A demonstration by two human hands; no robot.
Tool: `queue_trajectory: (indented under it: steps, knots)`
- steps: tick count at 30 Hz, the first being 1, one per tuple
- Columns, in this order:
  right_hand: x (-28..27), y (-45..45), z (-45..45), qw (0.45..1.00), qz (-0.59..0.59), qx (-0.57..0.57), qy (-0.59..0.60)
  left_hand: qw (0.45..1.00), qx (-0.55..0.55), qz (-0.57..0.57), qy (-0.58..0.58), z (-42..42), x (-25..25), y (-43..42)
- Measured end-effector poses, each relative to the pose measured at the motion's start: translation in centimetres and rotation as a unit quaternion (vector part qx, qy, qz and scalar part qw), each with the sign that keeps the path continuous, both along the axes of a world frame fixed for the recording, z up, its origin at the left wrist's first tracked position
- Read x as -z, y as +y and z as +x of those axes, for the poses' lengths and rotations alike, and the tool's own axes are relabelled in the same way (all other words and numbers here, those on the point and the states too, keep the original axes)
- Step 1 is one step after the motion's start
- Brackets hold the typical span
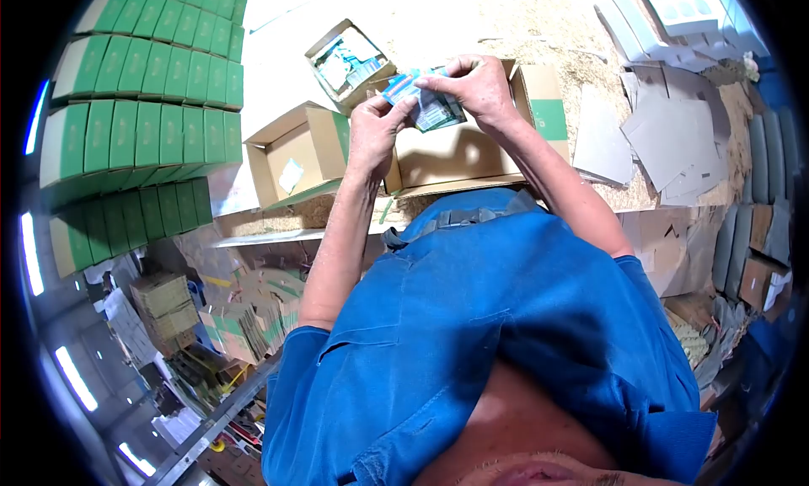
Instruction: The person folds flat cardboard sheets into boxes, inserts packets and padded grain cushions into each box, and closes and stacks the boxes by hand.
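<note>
Both of my hands hold small blue-and-green printed packets (436,114) above an open cardboard box (455,156). My left hand (373,132) pinches the packets' left side between thumb and fingers. On their upper right side, my right hand (483,88) has its thumb and fingers closed. The print on the packets is too small to read. Just behind my left hand sits a small open box (379,72) with more blue and white packets (347,58) inside. To the left, another open box (324,145) has a small white piece (291,175) in it.
Stacked green-and-white boxes (126,136) rise at the left. Grey cardboard sheets (674,132) lie on the right of the worktable (438,23). White trays (674,10) stand at the back right. Below the table edge at the lower left are flattened cartons (253,309).
</note>
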State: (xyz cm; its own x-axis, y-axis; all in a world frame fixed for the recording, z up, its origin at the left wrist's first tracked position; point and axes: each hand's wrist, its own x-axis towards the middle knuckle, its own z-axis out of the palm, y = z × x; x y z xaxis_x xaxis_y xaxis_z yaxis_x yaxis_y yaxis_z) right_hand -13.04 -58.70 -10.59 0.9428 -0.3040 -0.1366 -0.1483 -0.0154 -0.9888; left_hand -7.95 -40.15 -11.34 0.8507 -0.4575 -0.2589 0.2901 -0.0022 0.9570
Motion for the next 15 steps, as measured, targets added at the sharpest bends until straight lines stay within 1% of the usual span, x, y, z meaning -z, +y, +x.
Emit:
queue_trajectory:
  steps: [1, 3, 4, 7, 9, 11, 13, 15]
  knots:
    - [0.1, -0.1, -0.2, 1.000, 0.001, 0.004, 0.002, 0.999, 0.001, -0.005, 0.033, -0.1, 0.2, 0.0]
    - [0.5, -0.4, -0.3, 0.998, 0.057, 0.004, -0.013, 0.999, 0.011, -0.019, 0.033, -0.2, 0.5, -0.2]
    - [0.7, -0.8, -0.6, 0.996, 0.093, -0.005, -0.008, 0.999, -0.009, -0.022, 0.037, -0.3, 0.6, -0.3]
    - [1.0, -1.7, -1.7, 0.996, 0.085, 0.019, -0.014, 0.997, -0.040, -0.027, 0.054, -0.4, 0.8, -0.3]
    - [1.8, -2.3, -1.7, 0.997, 0.072, 0.031, -0.012, 0.998, -0.034, -0.018, 0.058, -0.4, 0.8, -0.3]
    - [2.6, -2.4, -1.6, 0.998, 0.020, 0.054, -0.002, 0.998, -0.020, -0.014, 0.061, -0.2, 1.1, -0.1]
    - [2.9, -2.2, -1.7, 0.998, 0.007, 0.069, -0.003, 0.998, -0.008, -0.011, 0.064, -0.2, 1.2, 0.0]
    - [2.4, -2.0, -2.0, 0.996, 0.017, 0.075, -0.044, 0.998, -0.027, -0.010, 0.059, -0.3, 0.9, -0.1]
